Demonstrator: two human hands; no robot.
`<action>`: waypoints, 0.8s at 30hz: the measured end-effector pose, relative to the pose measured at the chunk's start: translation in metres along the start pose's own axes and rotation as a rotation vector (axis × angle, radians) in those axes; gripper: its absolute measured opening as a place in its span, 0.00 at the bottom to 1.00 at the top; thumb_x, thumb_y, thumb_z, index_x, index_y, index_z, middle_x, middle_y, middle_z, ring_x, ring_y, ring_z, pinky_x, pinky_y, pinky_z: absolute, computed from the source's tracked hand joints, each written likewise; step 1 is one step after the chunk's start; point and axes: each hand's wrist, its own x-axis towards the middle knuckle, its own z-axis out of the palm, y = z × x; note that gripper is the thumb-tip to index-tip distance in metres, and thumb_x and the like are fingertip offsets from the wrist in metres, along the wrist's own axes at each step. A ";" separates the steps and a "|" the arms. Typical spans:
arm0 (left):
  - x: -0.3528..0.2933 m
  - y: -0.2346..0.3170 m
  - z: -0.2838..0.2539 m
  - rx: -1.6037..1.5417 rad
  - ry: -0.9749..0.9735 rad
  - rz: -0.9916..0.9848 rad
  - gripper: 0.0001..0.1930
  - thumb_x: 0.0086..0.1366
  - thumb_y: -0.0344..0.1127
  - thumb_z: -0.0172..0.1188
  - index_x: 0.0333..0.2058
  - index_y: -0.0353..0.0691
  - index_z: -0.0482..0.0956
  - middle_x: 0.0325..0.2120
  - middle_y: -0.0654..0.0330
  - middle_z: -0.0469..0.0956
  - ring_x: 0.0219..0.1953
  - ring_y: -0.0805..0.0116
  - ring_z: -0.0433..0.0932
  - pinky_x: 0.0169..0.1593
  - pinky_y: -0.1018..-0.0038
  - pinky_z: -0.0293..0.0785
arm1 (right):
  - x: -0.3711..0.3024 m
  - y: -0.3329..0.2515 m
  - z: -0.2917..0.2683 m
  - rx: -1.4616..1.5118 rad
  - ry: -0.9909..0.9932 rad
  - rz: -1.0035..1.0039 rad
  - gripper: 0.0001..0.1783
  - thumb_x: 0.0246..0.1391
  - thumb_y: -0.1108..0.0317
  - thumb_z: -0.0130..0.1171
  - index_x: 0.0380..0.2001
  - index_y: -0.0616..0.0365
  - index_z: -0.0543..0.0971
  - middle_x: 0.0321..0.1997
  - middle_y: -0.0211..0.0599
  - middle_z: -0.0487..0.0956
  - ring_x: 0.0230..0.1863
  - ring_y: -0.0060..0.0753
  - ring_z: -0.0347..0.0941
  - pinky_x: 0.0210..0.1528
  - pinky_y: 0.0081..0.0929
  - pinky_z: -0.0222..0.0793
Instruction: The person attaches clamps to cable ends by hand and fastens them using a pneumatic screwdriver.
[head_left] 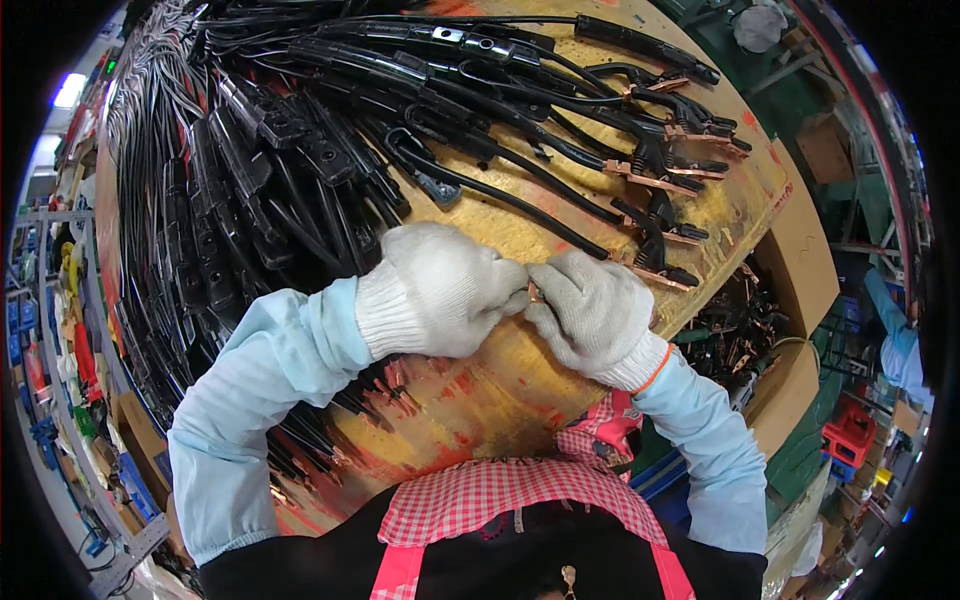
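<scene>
Both of my hands wear whitish knitted gloves and meet fingertip to fingertip above the table. My left hand is closed, and what its fingers grip is hidden. Between the fingertips shows a small copper-coloured piece, pinched by my right hand; most of it is covered by the gloves. Just beyond the hands lie black cables ending in black clamps with copper-coloured jaws, lined up along the table's right side. A thick bundle of black cables with black moulded housings lies to the left of my left hand.
The worn yellow table has red smears. Beside its right edge stands a cardboard box holding many black and copper-coloured clamps. Red and blue crates stand farther right. Shelving with assorted goods lines the left.
</scene>
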 end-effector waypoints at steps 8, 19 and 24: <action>-0.010 0.001 -0.006 -0.194 -0.158 -0.100 0.13 0.63 0.44 0.53 0.38 0.48 0.83 0.34 0.53 0.84 0.37 0.51 0.83 0.40 0.55 0.78 | 0.007 -0.010 0.012 0.091 0.013 0.011 0.10 0.51 0.66 0.62 0.39 0.48 0.80 0.33 0.38 0.77 0.34 0.45 0.76 0.35 0.37 0.73; -0.023 0.014 0.020 -0.153 0.239 -0.097 0.21 0.61 0.57 0.58 0.38 0.45 0.82 0.27 0.55 0.83 0.32 0.50 0.83 0.32 0.52 0.76 | -0.027 0.040 0.039 -0.065 0.271 -0.136 0.17 0.62 0.70 0.55 0.51 0.69 0.75 0.47 0.53 0.77 0.48 0.53 0.75 0.54 0.38 0.69; -0.012 0.005 0.041 -0.182 0.431 0.046 0.20 0.58 0.57 0.61 0.38 0.49 0.80 0.27 0.57 0.83 0.32 0.49 0.83 0.30 0.53 0.75 | -0.032 0.009 0.016 0.070 0.111 0.119 0.25 0.63 0.66 0.56 0.59 0.71 0.70 0.54 0.51 0.75 0.57 0.52 0.72 0.60 0.34 0.67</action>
